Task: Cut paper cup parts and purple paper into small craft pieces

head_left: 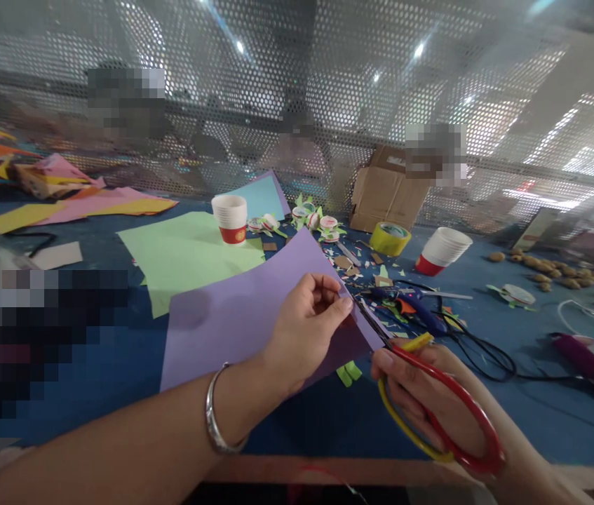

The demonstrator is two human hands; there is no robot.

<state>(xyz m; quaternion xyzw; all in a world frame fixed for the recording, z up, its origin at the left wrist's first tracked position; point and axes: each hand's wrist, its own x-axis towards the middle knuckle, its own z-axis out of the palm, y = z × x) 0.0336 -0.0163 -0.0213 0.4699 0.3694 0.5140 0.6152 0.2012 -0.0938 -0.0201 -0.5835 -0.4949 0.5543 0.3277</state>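
Note:
My left hand (pixel 304 330) pinches the right edge of a purple paper sheet (pixel 233 308) and holds it up off the blue table (pixel 118 365). A silver bangle circles that wrist. My right hand (pixel 428 403) grips red and yellow scissors (pixel 433 400) through their handles. The blades point up and left and meet the purple sheet's edge right beside my left fingers.
A light green sheet (pixel 186 252) lies behind the purple one. Two white and red paper cups (pixel 231 219) (pixel 441 250), a yellow tape roll (pixel 390 238), a cardboard box (pixel 386 189), paper scraps, black cables (pixel 480 351) and a purple tool (pixel 591 361) are scattered around. A perforated metal screen stands behind.

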